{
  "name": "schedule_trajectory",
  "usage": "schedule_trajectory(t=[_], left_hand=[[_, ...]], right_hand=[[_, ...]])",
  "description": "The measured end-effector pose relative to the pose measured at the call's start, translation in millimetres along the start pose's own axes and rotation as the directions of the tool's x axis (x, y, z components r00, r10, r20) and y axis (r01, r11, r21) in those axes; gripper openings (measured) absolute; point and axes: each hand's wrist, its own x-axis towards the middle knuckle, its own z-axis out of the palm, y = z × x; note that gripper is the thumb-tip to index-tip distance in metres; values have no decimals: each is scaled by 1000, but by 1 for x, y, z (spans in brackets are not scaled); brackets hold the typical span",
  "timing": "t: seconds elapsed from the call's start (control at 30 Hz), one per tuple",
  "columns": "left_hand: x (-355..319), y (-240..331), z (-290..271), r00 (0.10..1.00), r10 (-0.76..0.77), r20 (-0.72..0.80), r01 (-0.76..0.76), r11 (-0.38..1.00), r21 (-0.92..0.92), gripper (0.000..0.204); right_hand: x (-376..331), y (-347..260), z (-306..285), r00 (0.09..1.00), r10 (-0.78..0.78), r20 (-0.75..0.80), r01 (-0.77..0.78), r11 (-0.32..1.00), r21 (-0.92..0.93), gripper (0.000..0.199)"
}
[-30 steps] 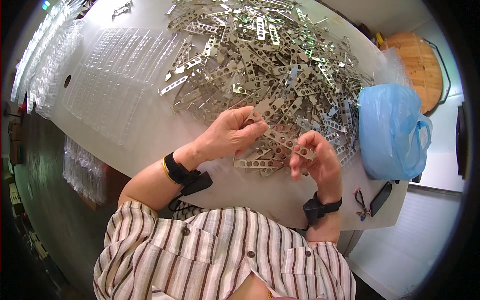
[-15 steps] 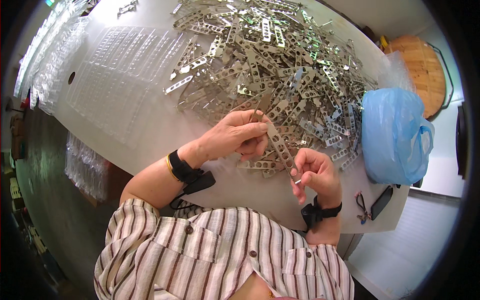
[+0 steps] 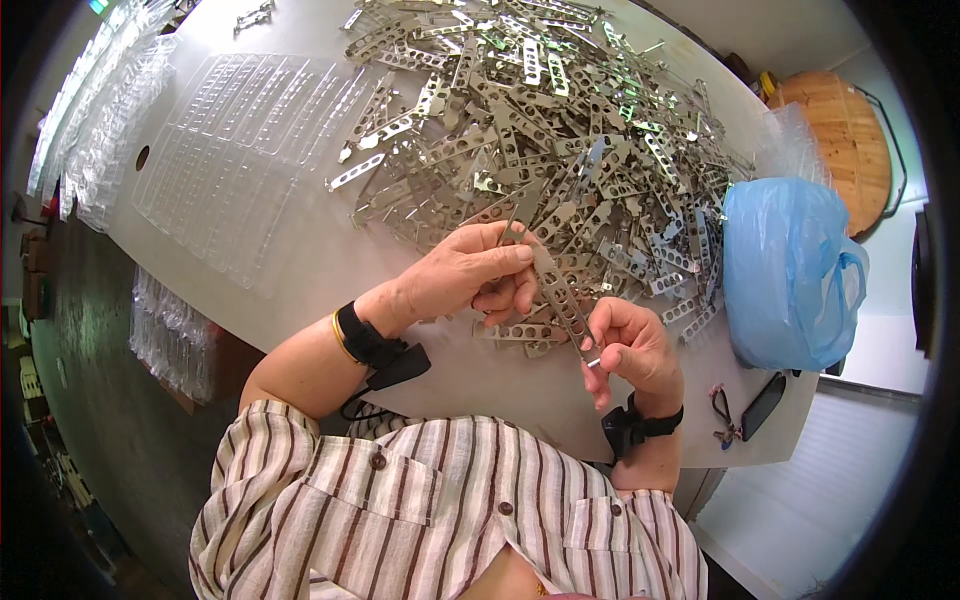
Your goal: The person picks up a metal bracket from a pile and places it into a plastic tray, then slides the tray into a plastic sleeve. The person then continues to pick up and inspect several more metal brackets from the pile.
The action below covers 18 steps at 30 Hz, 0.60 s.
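A flat metal strip with a row of round holes [image 3: 562,298] slants between my hands at the near edge of a large heap of similar metal pieces [image 3: 540,130]. My left hand [image 3: 490,268] pinches its far end between thumb and fingers. Just above those fingertips juts another pointed metal piece [image 3: 523,208]; whether I hold it too, I cannot tell. At the strip's near end, the closed fingers of my right hand [image 3: 637,345] grip it. A small white tip [image 3: 594,363] shows beside the right thumb; its kind is unclear.
Clear plastic blister trays [image 3: 240,150] lie on the white table [image 3: 300,290] at left, with stacked clear packaging [image 3: 110,140] beyond. A blue plastic bag [image 3: 790,275] stands at right, near a dark phone [image 3: 764,405] and a small corded item [image 3: 722,415]. A few metal pieces [image 3: 254,17] lie far left.
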Motion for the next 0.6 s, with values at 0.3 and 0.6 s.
schedule_trajectory(t=[0.3,0.6], left_hand=[[4,-7,0,982,181,56,-185,980,70,16],[3,-2,4,991,110,75,-125,963,237,26]], right_hand=[[8,-1,19,986,-42,-158,43,999,3,31],[13,4,15,981,-4,-195,-26,988,-153,17]])
